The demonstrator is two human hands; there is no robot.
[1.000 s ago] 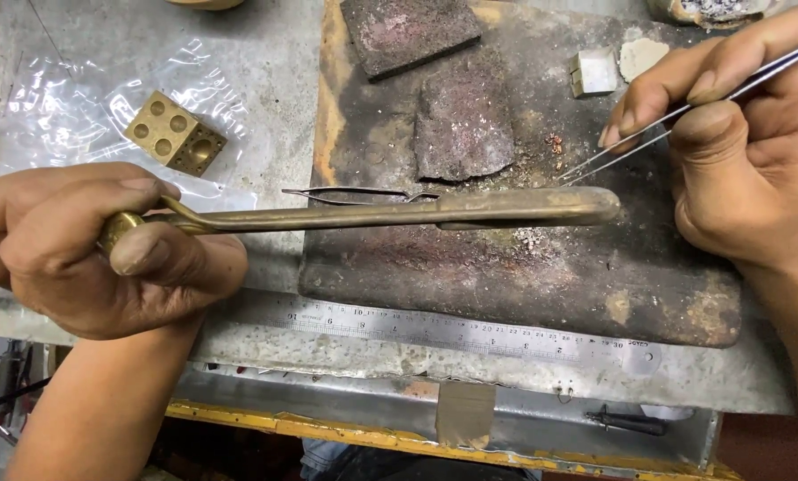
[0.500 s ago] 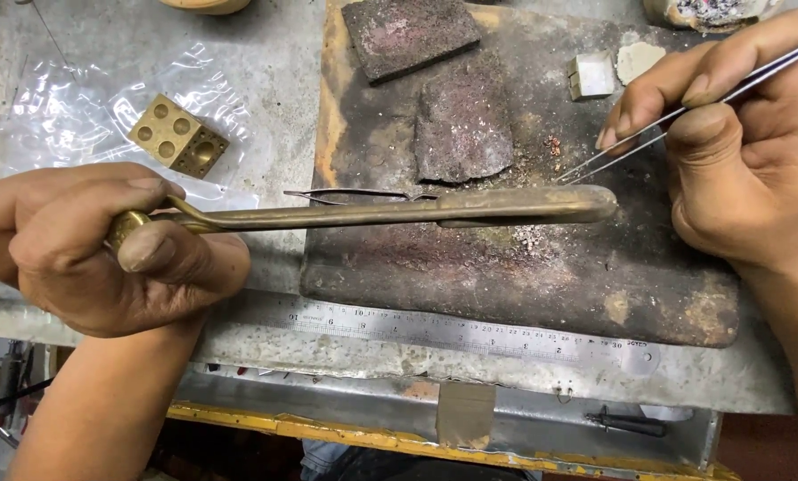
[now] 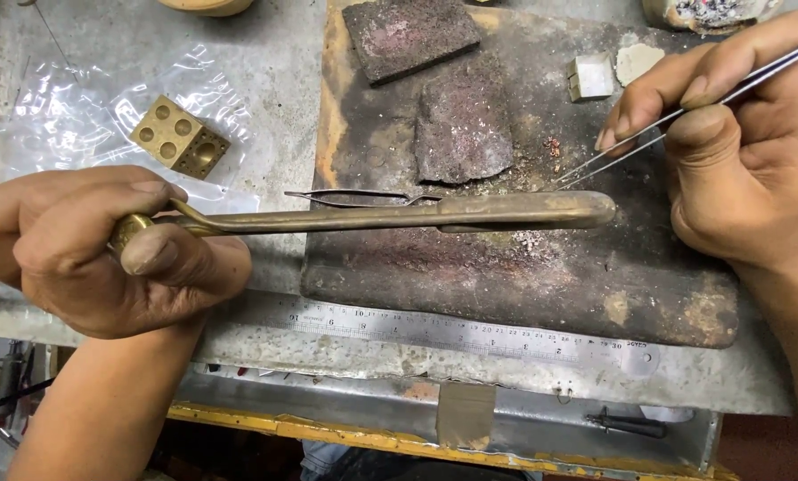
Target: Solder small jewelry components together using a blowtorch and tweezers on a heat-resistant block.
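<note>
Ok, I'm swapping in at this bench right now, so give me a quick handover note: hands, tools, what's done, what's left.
Left hand: gripping the handle of the long brass torch, nozzle end over the scorched soldering board. No flame visible.
Right hand: pinching thin steel tweezers, tips down on the board by the torch nozzle.
Second tweezers lie on the board behind the torch. Brass dapping cube sits on plastic, far left. Steel ruler along the front edge.
Done: tools positioned. The workpiece is too small to judge, so check it.

Left hand [image 3: 105, 249] fisted, thumb pressed down; right hand [image 3: 737, 151] apparently pinching, fingertips together.
</note>
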